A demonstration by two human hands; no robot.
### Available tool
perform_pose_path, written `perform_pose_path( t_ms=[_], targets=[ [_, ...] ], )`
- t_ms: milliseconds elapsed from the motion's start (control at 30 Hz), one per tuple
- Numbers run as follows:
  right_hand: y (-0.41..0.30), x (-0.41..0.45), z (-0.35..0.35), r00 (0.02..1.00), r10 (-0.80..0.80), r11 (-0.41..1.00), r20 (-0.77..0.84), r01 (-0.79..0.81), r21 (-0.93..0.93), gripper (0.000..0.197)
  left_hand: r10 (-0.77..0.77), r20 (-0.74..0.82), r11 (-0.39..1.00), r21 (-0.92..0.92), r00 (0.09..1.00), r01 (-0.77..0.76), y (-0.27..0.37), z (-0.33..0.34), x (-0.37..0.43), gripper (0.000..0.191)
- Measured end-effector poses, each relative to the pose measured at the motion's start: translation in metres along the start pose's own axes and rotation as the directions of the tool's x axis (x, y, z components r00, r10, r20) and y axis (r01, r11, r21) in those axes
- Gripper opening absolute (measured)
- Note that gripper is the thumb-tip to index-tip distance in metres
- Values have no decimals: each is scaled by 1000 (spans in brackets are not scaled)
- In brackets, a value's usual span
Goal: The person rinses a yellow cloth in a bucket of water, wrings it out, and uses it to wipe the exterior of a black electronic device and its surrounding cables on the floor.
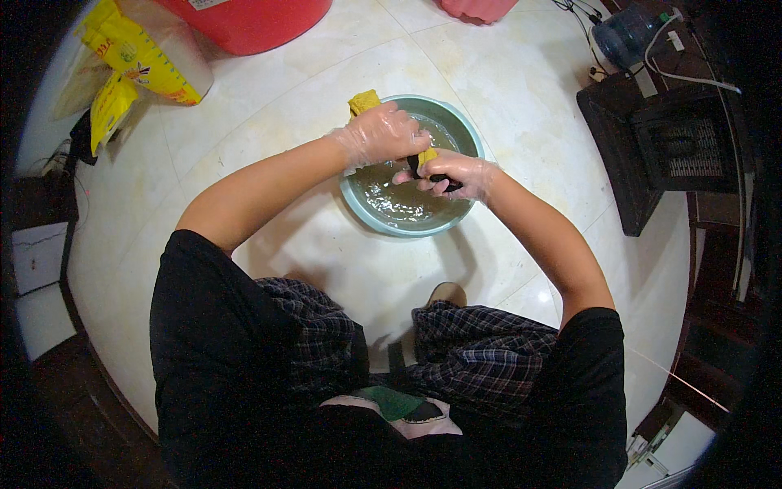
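Observation:
Both my hands wear clear plastic gloves and are above a round light-blue plastic basin of murky water. My left hand is curled around a yellow cloth, one end of which juts out beyond the hand near the basin's rim. Close beside it, my right hand grips a soft black item with a yellow part showing between the two hands. Whether the black and yellow parts form a single piece, I cannot tell. Most of what is held is hidden by my fingers.
The basin stands on a pale tiled floor. A red tub and yellow-printed bags stand at upper left, a pink container at the top. Dark furniture and a water jug with a hose are on the right.

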State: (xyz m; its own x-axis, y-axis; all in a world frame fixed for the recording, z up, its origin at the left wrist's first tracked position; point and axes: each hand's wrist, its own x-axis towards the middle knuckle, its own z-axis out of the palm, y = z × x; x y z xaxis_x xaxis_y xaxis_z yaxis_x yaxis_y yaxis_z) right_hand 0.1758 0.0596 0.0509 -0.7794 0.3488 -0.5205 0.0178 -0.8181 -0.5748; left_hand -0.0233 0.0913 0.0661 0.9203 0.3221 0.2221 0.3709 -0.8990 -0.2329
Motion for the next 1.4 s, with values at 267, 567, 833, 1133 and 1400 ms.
perform_pose_path(
  t_ms=[267,567,833,1133,1400],
  targets=[
    [16,37,-14,834,-399,532,-382,-129,-837,34,-75,254,991,-92,964,101,1,-2,3,16],
    [-1,15,14,750,-578,-59,-321,-431,-901,18,-372,557,643,-423,743,639,25,6,6,20],
    [-21,2,11,783,-607,-331,-138,-407,-851,14,-275,808,-178,-575,520,799,37,3,14,24],
    [-27,-9,19,753,-658,-388,-28,-370,-844,15,-75,787,-600,-526,612,603,44,9,8,11],
    [-32,-9,5,745,-666,-379,-28,-370,-848,24,-3,787,-363,-576,617,732,17,-3,19,18]
  ],
)
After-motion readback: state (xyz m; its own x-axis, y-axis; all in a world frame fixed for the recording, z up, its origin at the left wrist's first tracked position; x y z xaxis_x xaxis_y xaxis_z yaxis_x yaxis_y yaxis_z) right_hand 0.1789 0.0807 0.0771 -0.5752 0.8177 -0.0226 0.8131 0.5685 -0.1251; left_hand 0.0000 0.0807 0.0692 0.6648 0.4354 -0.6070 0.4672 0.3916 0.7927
